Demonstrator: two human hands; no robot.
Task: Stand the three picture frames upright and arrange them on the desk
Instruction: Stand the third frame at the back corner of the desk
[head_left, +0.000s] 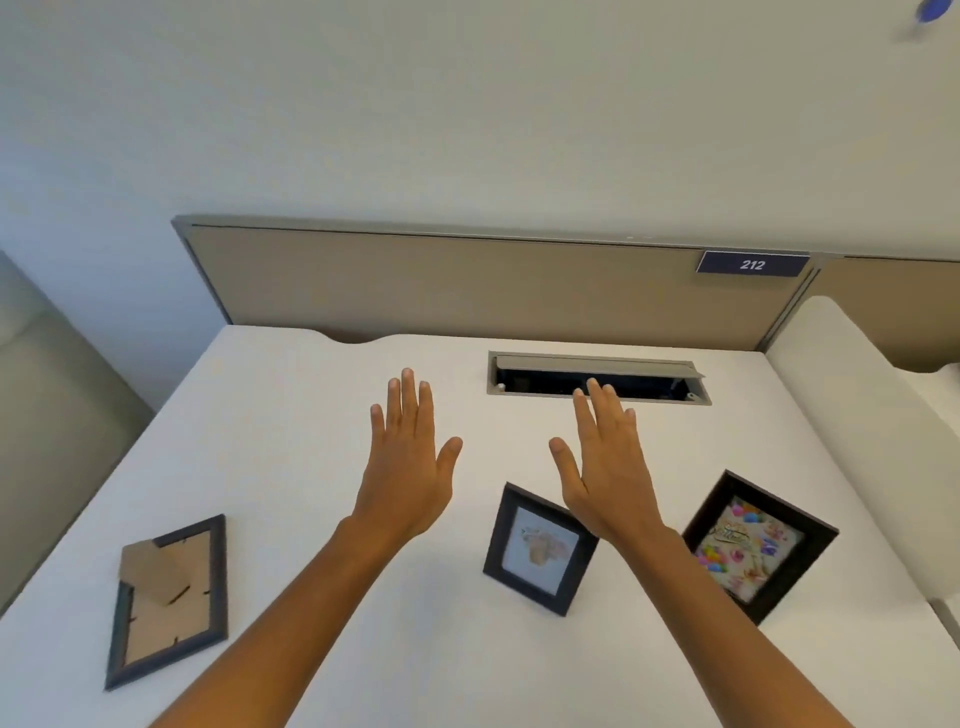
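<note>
Both hands — left hand (408, 467) and right hand (605, 467) — are held flat, fingers spread, empty above mid-desk (291, 415). One frame (169, 600) lies face-down near the left edge, another (540, 551) near centre, a third (758, 545) toward the right edge. A poorly splayed easel — toppling is risked.

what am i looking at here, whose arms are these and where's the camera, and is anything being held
There is no machine here. The single picture comes from a wide-angle camera worn on a person's head, looking forward and down, so the two bare arms reaching in from below are the wearer's own. The left hand and right hand are both open and flat above a white desk, holding nothing. Three picture frames lie flat on it: one face down at the left with its cardboard back showing, a small one in the middle, and a colourful one at the right. Behind the hands is an open cable hatch.
</note>
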